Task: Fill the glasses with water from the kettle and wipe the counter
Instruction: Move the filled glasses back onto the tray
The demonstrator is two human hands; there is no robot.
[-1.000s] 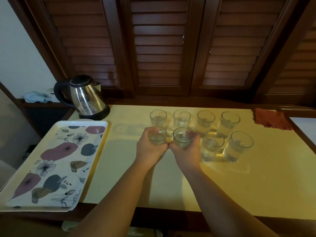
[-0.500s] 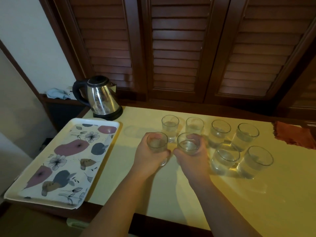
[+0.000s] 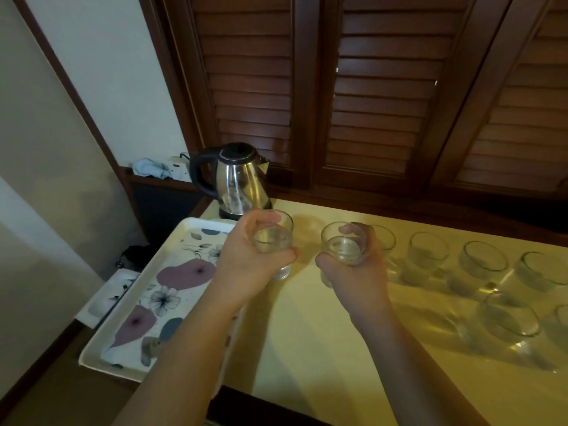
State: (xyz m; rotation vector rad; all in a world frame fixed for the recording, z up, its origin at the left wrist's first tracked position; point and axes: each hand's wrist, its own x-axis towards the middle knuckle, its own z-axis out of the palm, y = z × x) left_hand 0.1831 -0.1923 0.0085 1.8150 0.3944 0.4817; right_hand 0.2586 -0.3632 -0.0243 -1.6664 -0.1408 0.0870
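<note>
Spanning beneath brown louvred shutters [image 3: 381, 96], a yellow counter [image 3: 307, 327]

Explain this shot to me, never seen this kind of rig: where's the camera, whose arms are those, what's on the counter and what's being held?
There is no robot here. A person wears one wide-angle camera on the head, looking forward and down, so the two bare arms coming in from the bottom are their own. The left hand grips a glass with water, and the right hand grips a second glass with water. Both look lifted off the yellow counter. More glasses stand in rows to the right. At the back left sits a steel kettle on its base, and a flower-patterned tray lies at the counter's left end, with nothing on the part in view. Behind are wooden louvred shutters.
</note>
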